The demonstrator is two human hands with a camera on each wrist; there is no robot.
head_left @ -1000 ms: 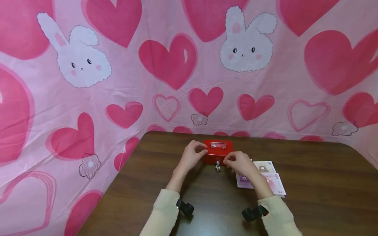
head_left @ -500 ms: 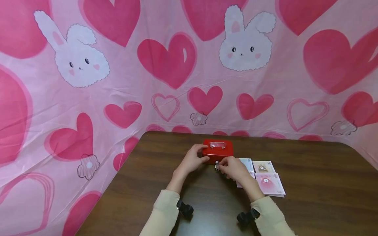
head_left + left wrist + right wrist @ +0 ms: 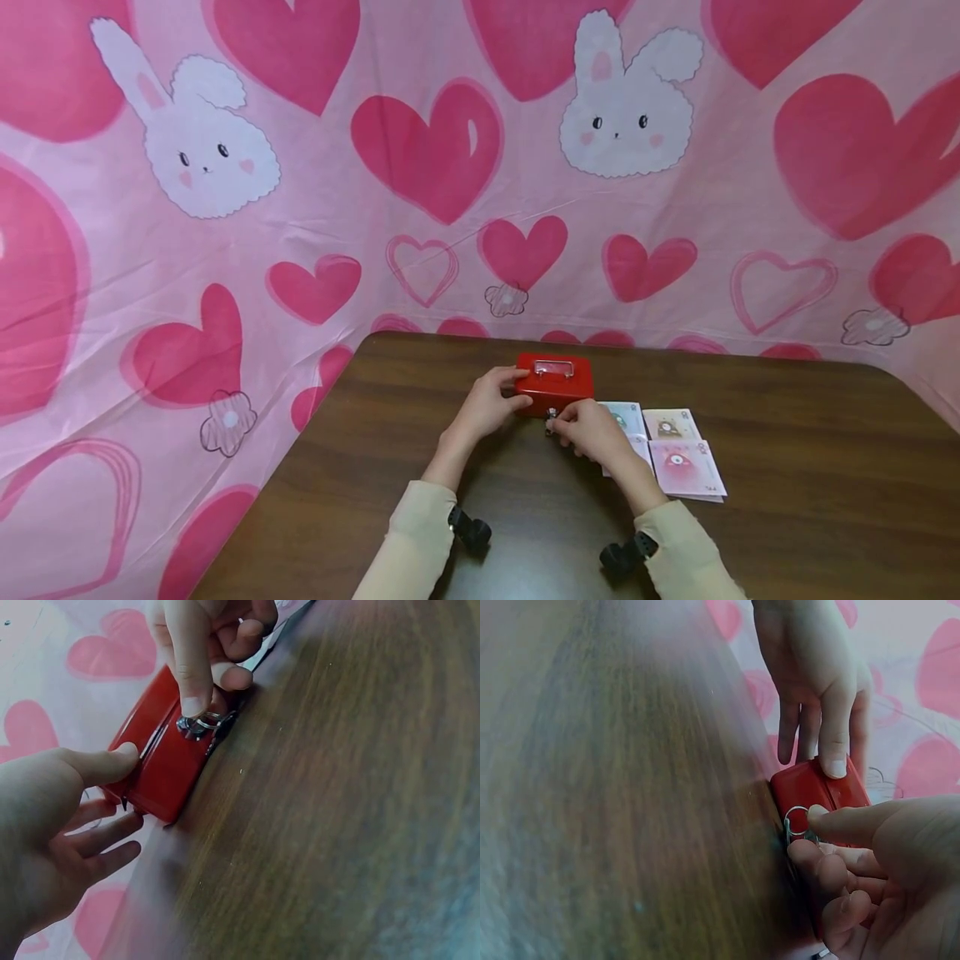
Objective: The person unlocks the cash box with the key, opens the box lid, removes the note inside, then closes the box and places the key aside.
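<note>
A small red cash box with a folding metal handle on its lid stands near the table's far edge. My left hand steadies its left end, thumb on the front by the lid seam and fingers at the side. At the front lock, my right hand pinches a key between thumb and forefinger. From it hangs a metal key ring with more small metal pieces, partly hidden by the fingers. In the left wrist view the box's lid looks closed.
Several colourful play banknotes lie on the brown wooden table right of the box, partly under my right forearm. A pink cloth with hearts and rabbits hangs behind and to the left. Black wrist cameras sit on both sleeves.
My right hand has moved left from the box's right corner to the lock and now pinches the key. My left hand has settled from hovering beside the box onto its left end.
</note>
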